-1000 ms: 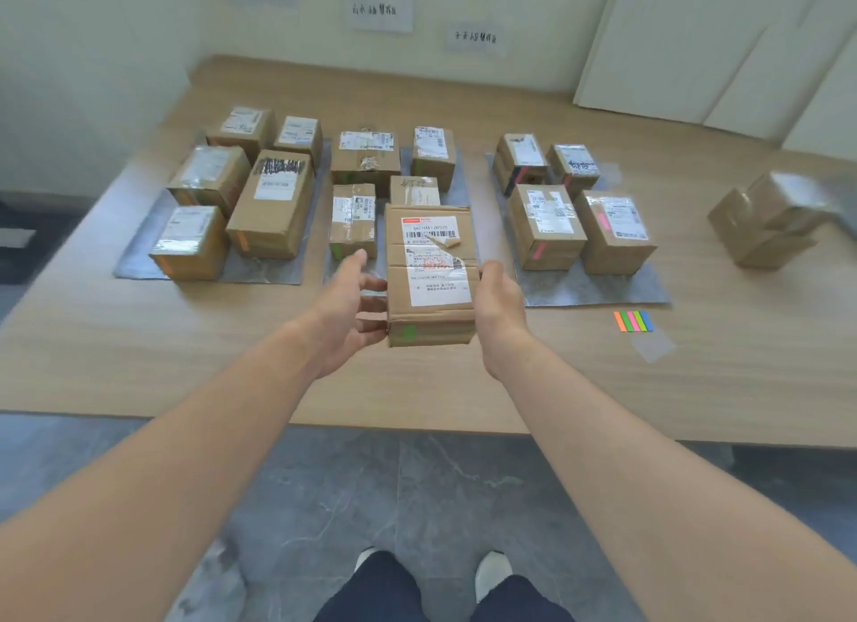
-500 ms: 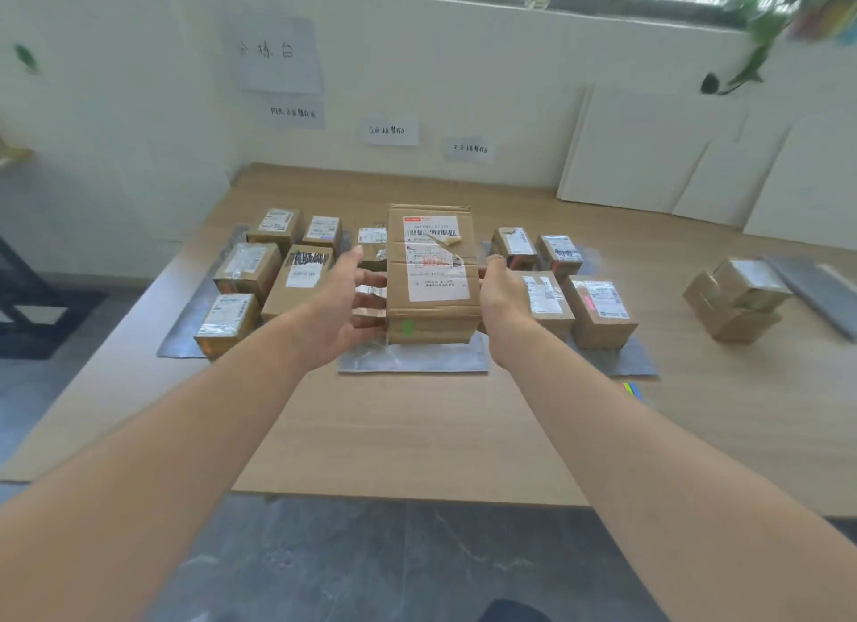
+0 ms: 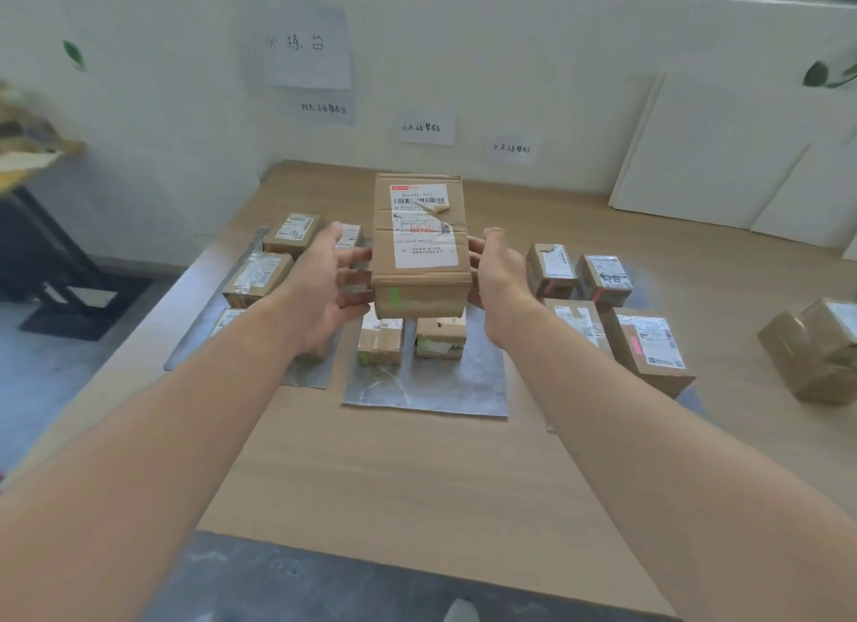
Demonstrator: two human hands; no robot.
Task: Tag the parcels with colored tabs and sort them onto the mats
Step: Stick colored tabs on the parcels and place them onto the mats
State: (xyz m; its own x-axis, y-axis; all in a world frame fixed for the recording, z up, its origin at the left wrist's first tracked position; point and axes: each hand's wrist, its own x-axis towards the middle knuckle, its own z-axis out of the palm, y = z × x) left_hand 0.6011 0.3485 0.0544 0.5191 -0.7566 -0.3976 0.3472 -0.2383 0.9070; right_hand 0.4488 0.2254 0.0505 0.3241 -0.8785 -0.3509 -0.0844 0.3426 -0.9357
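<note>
I hold a long cardboard parcel (image 3: 419, 246) with a white shipping label and a green tab on its near end, raised in the air above the middle grey mat (image 3: 426, 389). My left hand (image 3: 324, 287) grips its left side and my right hand (image 3: 498, 283) its right side. Under it on the middle mat stand two small parcels (image 3: 380, 343) with green tabs. The left mat (image 3: 204, 324) carries several parcels, partly hidden by my left arm. The right mat (image 3: 649, 278) holds several parcels with pink tabs (image 3: 649, 348).
Two untagged brown parcels (image 3: 821, 348) lie stacked at the table's right edge. Paper signs (image 3: 426, 127) hang on the wall behind the mats. White boards (image 3: 723, 158) lean against the wall at the right. A dark stand (image 3: 55, 269) is on the floor at the left.
Both hands have lifted the green-tabbed parcel higher and carried it farther over the middle mat. My view has tilted up, so more of the wall shows.
</note>
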